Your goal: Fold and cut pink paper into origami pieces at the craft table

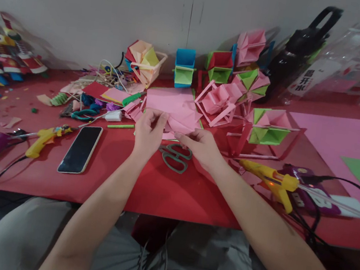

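Observation:
A folded piece of pink paper [181,124] is held up between my two hands over the middle of the red table. My left hand [150,131] pinches its left edge between thumb and fingers. At its lower right edge, my right hand [201,145] is closed on the paper in a pinch. Grey-handled scissors [175,158] lie just below the hands, their blades hidden. Behind the held piece rests a flat stack of pink paper sheets [168,99].
Folded paper models [217,98] stand along the wall. Yellow glue guns [44,139] with cords lie left and right, and a phone [80,149] is left of my hands. A black bottle [289,52] and craft scraps [103,80] sit at the back.

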Demonstrator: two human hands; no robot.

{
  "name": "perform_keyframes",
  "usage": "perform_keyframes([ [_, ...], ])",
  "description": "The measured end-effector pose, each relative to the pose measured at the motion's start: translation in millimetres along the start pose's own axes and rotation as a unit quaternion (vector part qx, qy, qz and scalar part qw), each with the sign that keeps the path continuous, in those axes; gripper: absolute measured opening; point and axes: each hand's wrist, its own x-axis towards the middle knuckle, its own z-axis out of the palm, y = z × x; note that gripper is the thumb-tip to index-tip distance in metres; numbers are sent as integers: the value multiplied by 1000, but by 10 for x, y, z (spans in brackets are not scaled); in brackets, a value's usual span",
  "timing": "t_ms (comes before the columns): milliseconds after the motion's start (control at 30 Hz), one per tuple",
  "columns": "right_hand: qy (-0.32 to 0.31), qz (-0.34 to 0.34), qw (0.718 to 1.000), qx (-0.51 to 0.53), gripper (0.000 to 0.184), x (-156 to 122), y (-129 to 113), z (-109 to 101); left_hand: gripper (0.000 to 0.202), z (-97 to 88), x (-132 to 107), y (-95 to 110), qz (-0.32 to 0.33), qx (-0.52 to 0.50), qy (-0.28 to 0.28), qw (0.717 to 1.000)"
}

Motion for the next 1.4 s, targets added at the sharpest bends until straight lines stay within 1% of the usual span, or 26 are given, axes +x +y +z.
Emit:
perform_keyframes([
  [100,1,0,1000,-4,39,-7,-13,2,22,4,-7,-21,6,5,4,1000],
  [267,-17,10,1000,4,37,-15,-17,8,21,16,-15,-55,33,25,15,999],
  [500,-48,2,998,35,31,-19,-6,19,16,18,-19,-22,52,59,20,997],
  [633,-59,9,998,19,26,-46,-21,45,15,27,-33,-37,74,77,11,994],
  [767,-80,8,996,-31,25,-76,-31,82,14,40,-52,-75,101,104,-4,990],
  [833,-80,4,995,-53,25,-84,-30,97,12,46,-59,-85,114,123,-3,986],
  [967,-64,-15,995,-79,21,-99,-17,129,10,63,-75,-82,123,148,-5,981],
  [1067,-65,-71,992,-83,12,-123,5,170,9,73,-87,-73,119,161,-9,980],
  [1167,-86,-118,984,-106,7,-154,26,211,9,59,-80,-73,126,163,-4,978],
  [1233,-99,-118,982,-111,9,-162,31,220,9,33,-62,-81,135,168,9,977],
  [1300,-104,-104,985,-87,13,-155,30,208,9,3,-41,-89,141,175,20,974],
  [1400,-75,-60,994,-56,28,-131,26,168,10,-27,-19,-94,149,187,21,971],
])
